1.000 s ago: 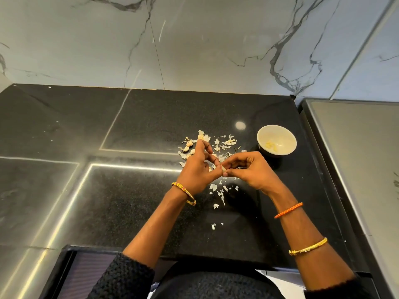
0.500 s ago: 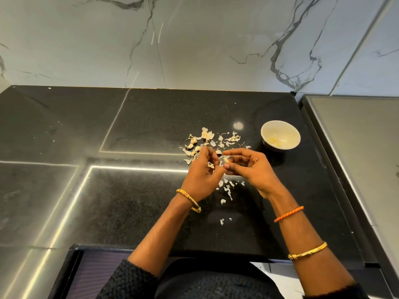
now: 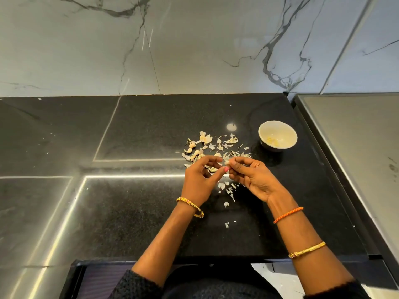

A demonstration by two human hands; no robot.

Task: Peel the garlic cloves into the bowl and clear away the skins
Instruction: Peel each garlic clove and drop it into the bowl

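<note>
Forearms cut off at bottom edge by dark knit sleeves (image 3: 138,283). Loose skins (image 3: 229,192) on black counter (image 3: 129,212) under the hands. Left hand (image 3: 199,180) and right hand (image 3: 253,180) meet fingertip to fingertip, both pinching 1 small garlic clove (image 3: 227,162); clove mostly hidden by fingers, can't tell how much skin is left. Versus 0.5 s ago, left fingers spread more, palms turned up slightly. Behind hands: skin pile with unpeeled cloves (image 3: 192,147). Farther right, white bowl (image 3: 277,135), holding a few peeled pieces, hard to count.
</note>
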